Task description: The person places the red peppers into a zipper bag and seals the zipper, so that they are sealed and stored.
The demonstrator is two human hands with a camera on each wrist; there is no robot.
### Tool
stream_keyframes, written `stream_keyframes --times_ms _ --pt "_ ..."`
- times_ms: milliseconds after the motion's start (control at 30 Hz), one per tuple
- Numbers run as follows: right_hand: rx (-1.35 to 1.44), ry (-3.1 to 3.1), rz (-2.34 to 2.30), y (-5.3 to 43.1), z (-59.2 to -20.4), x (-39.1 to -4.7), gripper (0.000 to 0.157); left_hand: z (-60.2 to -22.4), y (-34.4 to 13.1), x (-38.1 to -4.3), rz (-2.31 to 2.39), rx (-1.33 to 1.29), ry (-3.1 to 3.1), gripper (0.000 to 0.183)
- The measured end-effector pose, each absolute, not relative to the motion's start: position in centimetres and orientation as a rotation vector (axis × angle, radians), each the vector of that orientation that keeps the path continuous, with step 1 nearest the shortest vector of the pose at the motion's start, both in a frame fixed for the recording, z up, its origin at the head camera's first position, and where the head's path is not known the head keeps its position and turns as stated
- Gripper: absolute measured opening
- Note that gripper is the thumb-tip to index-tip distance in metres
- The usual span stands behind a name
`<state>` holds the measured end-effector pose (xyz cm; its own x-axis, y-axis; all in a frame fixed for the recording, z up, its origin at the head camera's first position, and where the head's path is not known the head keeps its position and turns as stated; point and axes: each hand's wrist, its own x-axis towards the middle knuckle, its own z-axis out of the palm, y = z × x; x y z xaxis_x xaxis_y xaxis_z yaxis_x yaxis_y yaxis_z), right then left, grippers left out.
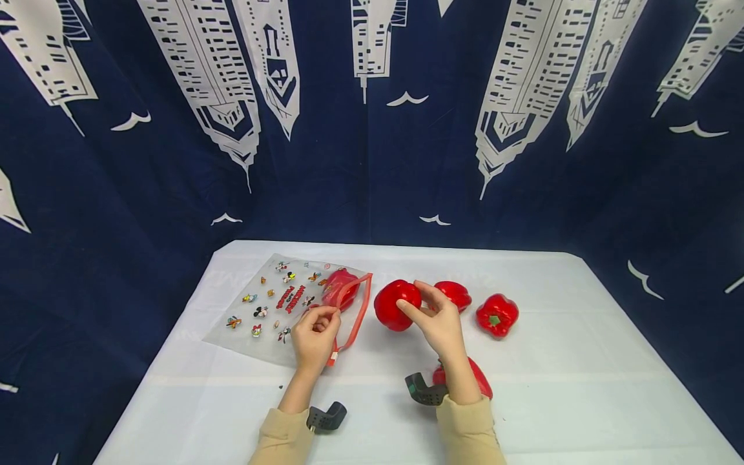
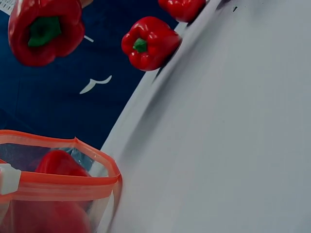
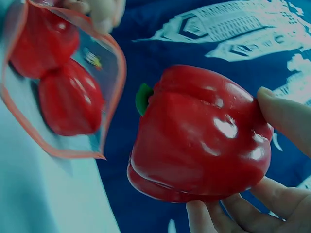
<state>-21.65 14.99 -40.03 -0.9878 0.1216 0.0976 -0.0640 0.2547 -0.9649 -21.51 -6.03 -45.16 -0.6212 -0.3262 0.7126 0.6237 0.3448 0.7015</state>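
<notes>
My left hand (image 1: 316,337) pinches the upper edge of a clear zip bag (image 1: 244,342) printed with cartoon figures, its red-orange rim (image 2: 63,179) spread apart at the mouth. Two red bell peppers (image 3: 70,97) lie inside the bag in the right wrist view. My right hand (image 1: 438,320) grips another red bell pepper (image 3: 199,136) between thumb and fingers, just right of the bag's mouth. Its green stem (image 3: 143,99) points toward the bag. A white slider (image 2: 9,178) shows on the rim in the left wrist view.
On the white table (image 1: 581,374) to the right, one bell pepper (image 1: 453,294) lies behind my right hand and another (image 1: 497,315) farther right. A third pepper (image 1: 478,378) is partly covered by my right forearm. A dark blue patterned cloth (image 1: 372,161) hangs behind.
</notes>
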Motion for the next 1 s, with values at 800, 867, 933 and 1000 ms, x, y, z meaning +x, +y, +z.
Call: stream_keyframes --times_ms 800,867,933,1000 --pt "-0.035 -2.446 1.833 11.4 -44.6 -23.6 0.056 -45.2 -6.1 -21.5 -1.408 -0.259 -1.771 0.010" --pt "-0.027 -2.443 1.846 11.3 -44.9 -23.7 0.054 -45.2 -6.1 -21.5 -1.407 -0.256 -1.773 0.009" --pt "-0.010 -2.441 1.849 11.1 -45.2 -23.8 0.050 -45.2 -6.1 -21.5 -1.408 -0.251 -1.775 0.009" --pt "-0.003 -2.439 1.850 11.0 -45.4 -23.8 0.046 -45.2 -6.1 -21.5 -1.409 -0.247 -1.776 0.009"
